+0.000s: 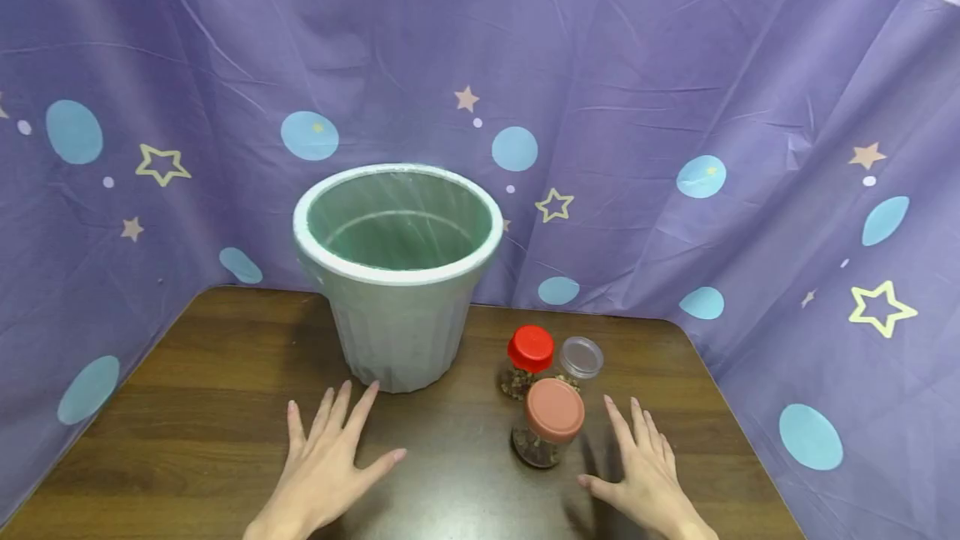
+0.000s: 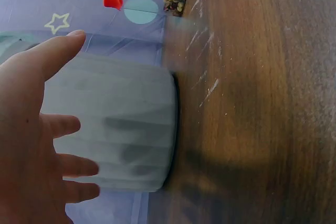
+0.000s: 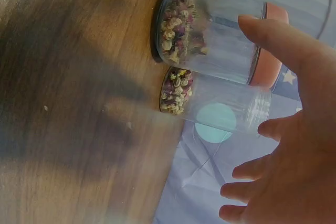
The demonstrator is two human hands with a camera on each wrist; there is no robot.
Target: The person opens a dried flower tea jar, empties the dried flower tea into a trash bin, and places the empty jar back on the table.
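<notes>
My left hand (image 1: 322,469), fingers spread, hovers over the table in front of a large grey-green flowerpot (image 1: 397,315) and holds nothing. To the right, my right hand (image 1: 645,473) is also spread and bare, beside a cluster of three clear jars. Nearest is the jar with the pink lid (image 1: 555,411); behind it stand a jar with a red lid (image 1: 532,347) and one with a clear lid (image 1: 581,357). In the right wrist view, dried flower buds (image 3: 178,30) fill the bottom of the pink-lidded jar, and similar buds (image 3: 176,92) lie in the clear-lidded one.
Everything stands on a brown wooden table (image 1: 202,407) with rounded back corners. A purple curtain (image 1: 630,107) with stars and blue spots hangs behind it and along both sides. The flowerpot's wide white rim (image 1: 397,275) rises well above the jars.
</notes>
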